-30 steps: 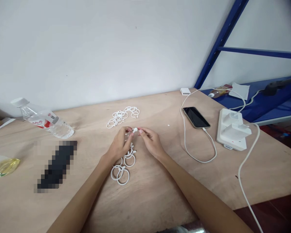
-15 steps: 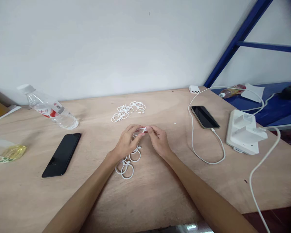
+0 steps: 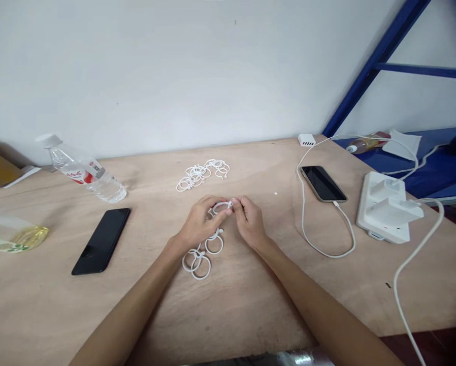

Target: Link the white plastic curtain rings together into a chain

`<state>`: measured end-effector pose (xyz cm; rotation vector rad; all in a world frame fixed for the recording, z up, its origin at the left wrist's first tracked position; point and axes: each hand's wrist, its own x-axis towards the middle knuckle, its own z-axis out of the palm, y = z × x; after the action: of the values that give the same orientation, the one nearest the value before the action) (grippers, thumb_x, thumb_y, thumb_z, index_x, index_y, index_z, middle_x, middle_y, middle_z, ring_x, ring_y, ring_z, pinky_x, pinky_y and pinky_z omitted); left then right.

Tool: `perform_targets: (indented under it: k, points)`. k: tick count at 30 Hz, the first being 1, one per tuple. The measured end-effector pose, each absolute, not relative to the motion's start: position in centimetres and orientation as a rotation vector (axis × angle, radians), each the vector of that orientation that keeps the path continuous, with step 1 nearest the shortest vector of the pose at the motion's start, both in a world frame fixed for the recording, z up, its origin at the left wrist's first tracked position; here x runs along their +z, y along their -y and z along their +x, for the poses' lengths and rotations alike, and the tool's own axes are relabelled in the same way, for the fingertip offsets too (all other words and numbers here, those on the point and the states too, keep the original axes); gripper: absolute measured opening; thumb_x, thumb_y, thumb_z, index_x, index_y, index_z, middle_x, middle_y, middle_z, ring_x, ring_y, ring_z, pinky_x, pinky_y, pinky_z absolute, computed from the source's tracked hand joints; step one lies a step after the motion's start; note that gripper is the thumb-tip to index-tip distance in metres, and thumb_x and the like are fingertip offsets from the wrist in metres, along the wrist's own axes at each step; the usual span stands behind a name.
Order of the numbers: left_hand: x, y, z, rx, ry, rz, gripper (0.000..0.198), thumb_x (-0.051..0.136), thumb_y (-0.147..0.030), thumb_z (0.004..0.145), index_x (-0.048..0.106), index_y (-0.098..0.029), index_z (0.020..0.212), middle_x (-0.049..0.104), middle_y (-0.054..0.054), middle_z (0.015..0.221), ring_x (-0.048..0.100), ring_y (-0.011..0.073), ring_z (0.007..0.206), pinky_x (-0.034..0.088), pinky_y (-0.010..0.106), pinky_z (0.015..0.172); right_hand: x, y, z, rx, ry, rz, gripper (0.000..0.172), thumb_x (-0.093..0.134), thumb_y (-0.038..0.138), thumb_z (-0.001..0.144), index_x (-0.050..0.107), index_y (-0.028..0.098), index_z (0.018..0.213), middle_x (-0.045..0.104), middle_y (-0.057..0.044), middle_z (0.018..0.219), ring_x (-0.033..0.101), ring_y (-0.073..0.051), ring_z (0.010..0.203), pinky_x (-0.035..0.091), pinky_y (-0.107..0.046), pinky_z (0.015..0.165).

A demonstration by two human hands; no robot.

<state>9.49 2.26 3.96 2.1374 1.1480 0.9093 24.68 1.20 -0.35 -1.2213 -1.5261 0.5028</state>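
Note:
Between my two hands is a white plastic ring with a small clasp. My left hand grips its left side, fingers behind and thumb in front. With thumb and forefinger my right hand pinches the ring at its clasp. Several more white rings lie on the table below and beside my left wrist, some overlapping or linked; my hand hides part of them. Farther back, toward the wall, rests a tangled cluster of similar white rings.
To the left are a black phone, a tilted-looking water bottle and a bottle of yellow liquid. On the right lie a charging phone, its white cable, a power strip and a white USB charger.
The held ring has turned, so more of its loop shows between my hands. My right fingers have shifted slightly at the clasp. The whole view has moved a little.

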Motion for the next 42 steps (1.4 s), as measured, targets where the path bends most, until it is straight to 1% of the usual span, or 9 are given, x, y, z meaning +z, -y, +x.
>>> perform_targets:
  k: [5,9,13,16,21,25,32,38,42]
  points:
    - [2.9,-5.2,6.2,1.066,-1.465,2.233,0.036,0.042,-0.037,0.091,0.061,-0.017,0.114,0.063,0.010,0.117,0.053,0.0228,0.112,0.038,0.039,0.100,-0.1,-1.1,24.5,0.530,1.676,-1.134,0.029,0.039,0.028,0.094,0.055,0.020,0.072,0.060,-0.004,0.073,0.055,-0.018,0.076,0.043,-0.031,0.072]
    - [0.5,-7.4,2.8,0.954,-1.970,2.235,0.041,0.046,-0.031,0.087,0.053,-0.015,0.124,0.053,0.015,0.128,0.043,0.0313,0.120,0.032,0.050,0.102,0.1,-1.0,24.2,0.621,1.842,-1.002,0.026,0.042,0.026,0.094,0.063,0.020,0.081,0.068,-0.005,0.083,0.057,-0.018,0.083,0.043,-0.035,0.082]
    - [-0.9,-7.9,1.5,0.814,-2.062,2.225,0.029,0.047,-0.031,0.085,0.062,-0.021,0.108,0.053,0.012,0.126,0.041,0.0338,0.118,0.035,0.052,0.098,-0.1,-1.1,24.3,0.655,1.789,-1.021,0.025,0.043,0.026,0.094,0.067,0.021,0.086,0.070,-0.005,0.089,0.059,-0.018,0.088,0.043,-0.036,0.086]
    - [-1.1,-7.9,1.6,0.797,-2.023,2.233,0.023,0.047,-0.032,0.084,0.064,-0.020,0.094,0.057,0.012,0.116,0.045,0.0319,0.113,0.036,0.050,0.096,-0.1,-1.2,24.3,0.660,1.718,-1.077,0.025,0.044,0.026,0.093,0.068,0.021,0.085,0.071,-0.005,0.088,0.061,-0.019,0.088,0.044,-0.036,0.085]
    - [-1.2,-8.2,1.5,0.852,-1.897,2.181,0.023,0.040,-0.031,0.085,0.058,-0.018,0.089,0.062,0.011,0.101,0.051,0.0273,0.101,0.037,0.044,0.093,0.0,-1.3,24.3,0.693,1.649,-1.125,0.026,0.045,0.027,0.092,0.068,0.021,0.083,0.071,-0.005,0.089,0.061,-0.020,0.090,0.044,-0.036,0.086]
    - [-0.8,-8.2,1.4,0.953,-1.904,2.002,0.024,0.038,-0.035,0.085,0.056,-0.019,0.086,0.064,0.007,0.090,0.055,0.0236,0.087,0.042,0.036,0.079,0.1,-1.3,24.3,0.699,1.638,-1.150,0.025,0.046,0.027,0.091,0.069,0.020,0.083,0.072,-0.006,0.088,0.061,-0.020,0.090,0.044,-0.035,0.085]
    - [0.5,-7.8,1.6,1.088,-1.869,1.744,0.029,0.040,-0.045,0.086,0.054,-0.020,0.081,0.062,-0.001,0.072,0.053,0.0146,0.066,0.037,0.025,0.063,0.0,-1.3,24.4,0.677,1.633,-1.189,0.021,0.051,0.027,0.089,0.070,0.021,0.083,0.072,-0.005,0.088,0.060,-0.019,0.087,0.045,-0.033,0.079]
    - [1.5,-7.7,1.9,0.831,-1.770,1.937,0.044,0.036,-0.048,0.085,0.045,-0.019,0.053,0.042,-0.002,0.052,0.042,0.0133,0.056,0.029,0.026,0.057,-0.2,-1.4,24.3,0.674,1.686,-1.188,0.016,0.056,0.026,0.086,0.070,0.022,0.082,0.071,-0.004,0.084,0.059,-0.018,0.082,0.045,-0.032,0.073]
    - [2.0,-7.8,1.8,0.786,-1.801,1.788,0.043,0.044,-0.049,0.079,0.038,-0.019,0.049,0.031,-0.004,0.049,0.033,0.0114,0.051,0.024,0.026,0.052,-0.2,-1.4,24.3,0.684,1.682,-1.185,0.014,0.057,0.024,0.085,0.070,0.022,0.081,0.071,-0.004,0.083,0.059,-0.018,0.082,0.044,-0.031,0.071]
